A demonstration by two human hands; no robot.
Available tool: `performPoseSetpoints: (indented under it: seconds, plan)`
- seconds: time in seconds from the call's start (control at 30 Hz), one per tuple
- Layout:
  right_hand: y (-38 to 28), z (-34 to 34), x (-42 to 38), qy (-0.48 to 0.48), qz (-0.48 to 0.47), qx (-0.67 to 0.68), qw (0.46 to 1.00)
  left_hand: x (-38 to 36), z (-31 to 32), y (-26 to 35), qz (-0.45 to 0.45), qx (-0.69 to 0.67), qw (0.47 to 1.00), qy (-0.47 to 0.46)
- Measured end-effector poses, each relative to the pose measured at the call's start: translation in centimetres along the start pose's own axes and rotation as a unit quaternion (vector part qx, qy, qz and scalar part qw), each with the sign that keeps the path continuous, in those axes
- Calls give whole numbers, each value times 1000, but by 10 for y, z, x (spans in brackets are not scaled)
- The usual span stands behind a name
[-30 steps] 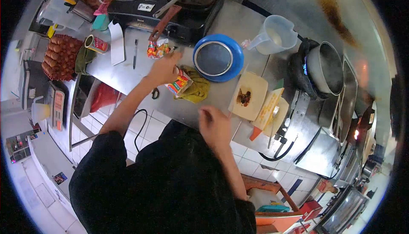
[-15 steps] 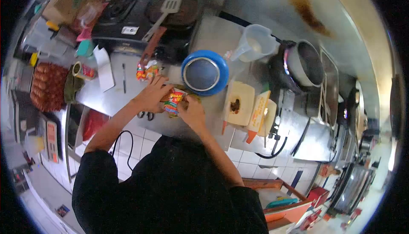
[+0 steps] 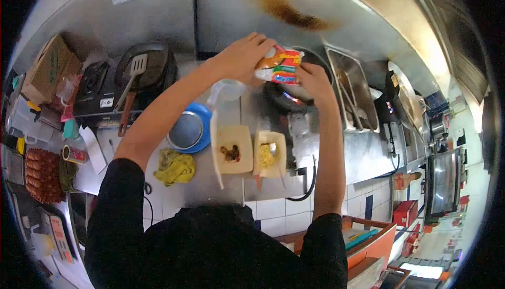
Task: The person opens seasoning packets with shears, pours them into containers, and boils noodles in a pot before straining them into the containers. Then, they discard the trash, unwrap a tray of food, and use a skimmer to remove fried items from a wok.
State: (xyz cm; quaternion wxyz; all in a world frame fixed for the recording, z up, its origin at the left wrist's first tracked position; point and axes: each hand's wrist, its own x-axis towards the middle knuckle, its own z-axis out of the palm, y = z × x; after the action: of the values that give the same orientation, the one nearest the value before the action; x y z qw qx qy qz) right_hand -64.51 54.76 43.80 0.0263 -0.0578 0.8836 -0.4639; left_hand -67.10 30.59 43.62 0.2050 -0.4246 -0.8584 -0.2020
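Both hands grip a red, yellow and green instant noodle packet, held up at the back of the counter. My left hand has its left end, and my right hand pinches the right end. Beneath the packet is a dark pot on the stove, largely covered by my hands. I cannot see whether the packet is torn open. A translucent jug stands below my left forearm, beside a blue bowl with a strainer.
A box with dark sauce and another with yellow shreds sit in front. A crumpled yellow cloth lies left of them. Rectangular metal pans are at the right. A griddle with a spatula stands at left.
My hands have carried the noodle packet from the counter's front, up and right, to above the dark pot. The view has turned right. The yellow cloth is now uncovered.
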Motion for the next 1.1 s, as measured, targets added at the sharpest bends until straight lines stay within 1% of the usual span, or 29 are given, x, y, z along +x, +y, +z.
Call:
performPoseSetpoints:
  seconds: [0.03, 0.07, 0.1, 0.13, 0.2, 0.23, 0.27, 0.33, 0.37, 0.4, 0.43, 0.47, 0.53, 0.57, 0.6, 0.63, 0.67, 0.7, 0.77, 0.8, 0.83, 0.87, 0.9, 0.97, 1.1]
  plan:
    - [8, -21, 11, 5, -7, -2, 1000, 25, 7, 1, -4, -2, 1000, -17]
    - [18, -37, 20, 16, 24, 60, 998, 48, 14, 1, 1, 2, 1000, -13]
    - [31, -50, 29, 24, 56, 121, 991, 68, 23, 1, 4, 8, 999, -34]
    - [45, -63, 37, 28, 51, 120, 991, 84, 34, 0, 6, 15, 998, -54]
    - [67, -87, 55, 24, 78, 122, 989, 106, 54, -4, 20, 17, 999, -38]
    - [73, -94, 58, 25, 82, 151, 985, 112, 66, -7, 27, 12, 999, -28]
    - [79, -101, 61, 26, 79, 153, 985, 118, 76, -10, 29, 15, 999, -27]
    - [87, -113, 64, 19, 65, 190, 979, 131, 93, -19, -9, -146, 989, 9]
    - [90, -118, 64, 18, 70, 198, 977, 136, 104, -25, -8, -145, 989, 7]
    - [95, -123, 70, 20, 66, 201, 977, 147, 108, -32, -154, -351, 923, -32]
    - [102, -125, 75, 21, 76, 236, 969, 154, 114, -37, -292, -533, 791, -69]
    - [110, -126, 78, 21, 90, 270, 959, 154, 126, -37, -294, -533, 790, -71]
    - [114, -122, 84, 28, 97, 284, 954, 155, 141, -22, -393, -565, 724, 48]
    - [115, -120, 86, 33, 106, 295, 949, 158, 146, -20, -406, -529, 744, 56]
    - [120, -119, 91, 32, 105, 297, 949, 162, 149, -16, -407, -527, 744, 56]
    - [125, -117, 96, 23, 121, 303, 945, 164, 152, -11, -422, -417, 799, 97]
    - [129, -116, 101, 13, 136, 308, 942, 165, 154, -9, -429, -300, 841, 137]
    - [132, -114, 105, 11, 136, 308, 942, 166, 157, -14, -432, -300, 840, 137]
    - [138, -114, 111, 9, 154, 311, 938, 169, 160, -26, -378, -187, 899, 117]
    - [139, -114, 112, 9, 156, 311, 937, 169, 170, -36, -379, -188, 899, 116]
    - [140, -112, 113, 13, 151, 314, 937, 168, 187, -51, -331, -103, 924, 162]
    - [140, -111, 116, 16, 145, 317, 937, 168, 197, -65, -280, -16, 938, 206]
    - [141, -113, 116, 14, 146, 318, 937, 164, 201, -78, -282, -15, 937, 205]
    - [141, -120, 117, 41, 152, 315, 936, 159, 201, -98, -286, -16, 941, 180]
    - [143, -113, 128, 14, 159, 298, 941, 169, 210, -91, -282, 9, 946, 156]
